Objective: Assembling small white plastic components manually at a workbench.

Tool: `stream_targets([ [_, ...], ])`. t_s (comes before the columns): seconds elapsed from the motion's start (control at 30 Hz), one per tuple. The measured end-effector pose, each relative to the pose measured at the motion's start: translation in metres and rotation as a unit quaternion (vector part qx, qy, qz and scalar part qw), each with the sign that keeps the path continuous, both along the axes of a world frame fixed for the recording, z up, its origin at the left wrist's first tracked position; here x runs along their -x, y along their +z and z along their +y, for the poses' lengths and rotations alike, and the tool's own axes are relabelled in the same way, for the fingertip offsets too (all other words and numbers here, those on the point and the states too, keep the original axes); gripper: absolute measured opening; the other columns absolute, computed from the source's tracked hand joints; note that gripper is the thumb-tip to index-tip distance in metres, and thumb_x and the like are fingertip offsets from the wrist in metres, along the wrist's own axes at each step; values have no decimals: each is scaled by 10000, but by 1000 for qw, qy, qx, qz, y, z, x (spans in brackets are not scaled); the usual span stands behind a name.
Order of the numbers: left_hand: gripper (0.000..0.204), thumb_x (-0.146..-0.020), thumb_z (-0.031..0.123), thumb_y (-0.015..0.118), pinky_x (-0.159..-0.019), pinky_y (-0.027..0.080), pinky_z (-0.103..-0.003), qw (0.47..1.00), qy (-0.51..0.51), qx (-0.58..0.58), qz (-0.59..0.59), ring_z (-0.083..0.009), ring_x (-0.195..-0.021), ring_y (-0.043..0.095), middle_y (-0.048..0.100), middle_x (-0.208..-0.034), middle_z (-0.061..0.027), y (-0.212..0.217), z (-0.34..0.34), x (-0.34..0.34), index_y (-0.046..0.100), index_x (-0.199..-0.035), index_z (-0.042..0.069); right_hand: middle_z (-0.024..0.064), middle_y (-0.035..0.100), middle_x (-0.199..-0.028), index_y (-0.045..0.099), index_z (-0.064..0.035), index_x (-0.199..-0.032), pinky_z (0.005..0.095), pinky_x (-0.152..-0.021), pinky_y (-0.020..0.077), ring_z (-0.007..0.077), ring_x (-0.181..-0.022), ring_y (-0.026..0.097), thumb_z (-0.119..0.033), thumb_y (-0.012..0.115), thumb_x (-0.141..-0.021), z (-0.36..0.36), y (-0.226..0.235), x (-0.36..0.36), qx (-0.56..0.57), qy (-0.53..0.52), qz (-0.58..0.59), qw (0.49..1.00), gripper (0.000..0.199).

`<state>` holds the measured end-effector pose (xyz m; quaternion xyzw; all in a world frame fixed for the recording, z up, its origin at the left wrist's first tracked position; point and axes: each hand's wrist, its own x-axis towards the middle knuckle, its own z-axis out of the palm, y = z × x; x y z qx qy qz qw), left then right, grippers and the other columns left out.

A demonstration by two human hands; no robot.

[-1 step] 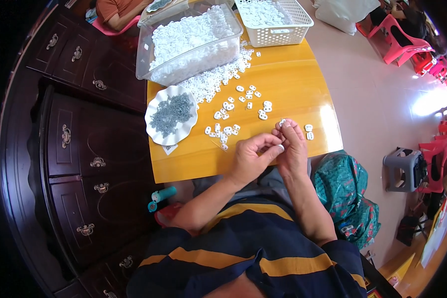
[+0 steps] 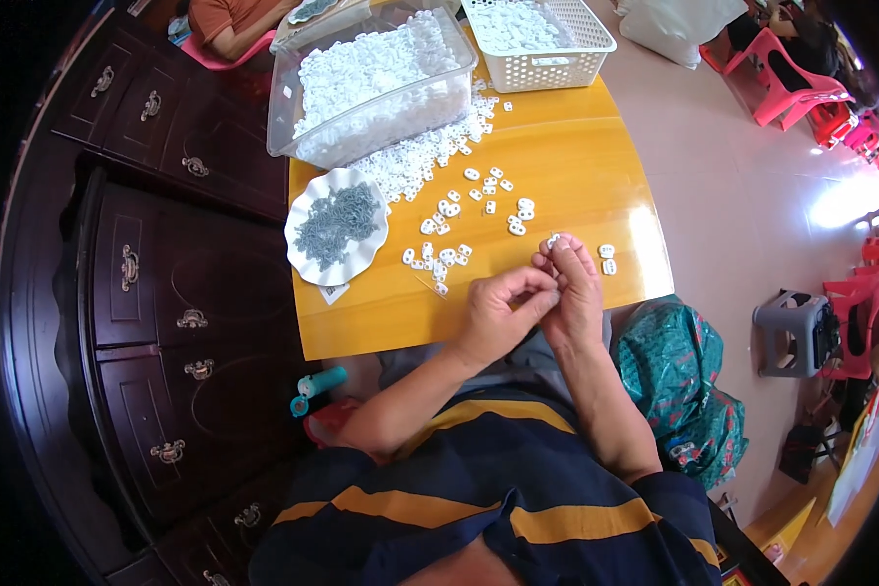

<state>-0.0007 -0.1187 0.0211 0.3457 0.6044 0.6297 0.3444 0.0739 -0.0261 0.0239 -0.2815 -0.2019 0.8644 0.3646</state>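
Holding: right hand (image 2: 574, 293), fingers pinched on one small white piece (image 2: 554, 239) above the tabletop (image 2: 596, 156). Left hand (image 2: 493, 314), just beside it: fingers drawn close, contents cannot be told. Loose white pieces (image 2: 447, 256), on tabletop. Grey parts (image 2: 337, 225), in scalloped white plate (image 2: 365, 258).

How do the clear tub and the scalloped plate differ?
- Shape: the clear tub is rectangular and high-walled; the scalloped plate is roundish and shallow with a wavy rim.
- Look: the tub is see-through; the plate is opaque white.
- Size: the tub is clearly larger than the plate.
- Contents: the tub holds white pieces; the plate holds dark grey ones.

Shared: both hold loose small parts and sit on the yellow-brown table.
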Motion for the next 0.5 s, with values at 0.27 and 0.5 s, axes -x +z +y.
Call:
stream_targets([
  [0.27,75,-862,-4,723,-592,494,-286,993,-52,30,105,-124,-626,616,647,-742,-80,15,-7,7,661,-903,-2,49,659,-947,615,-62,-1067,243,-764,529,132,-846,627,-125,644,-1021,-3,4,-2,-15,20,-24,999,83],
  [0.5,154,-908,-33,669,-584,457,-217,984,-128,8,124,-33,-690,563,618,-829,5,17,-18,12,665,-1057,6,44,657,-942,618,-43,-1065,233,-749,504,112,-832,607,-104,632,-1022,-6,7,-5,-52,55,-35,997,76],
])
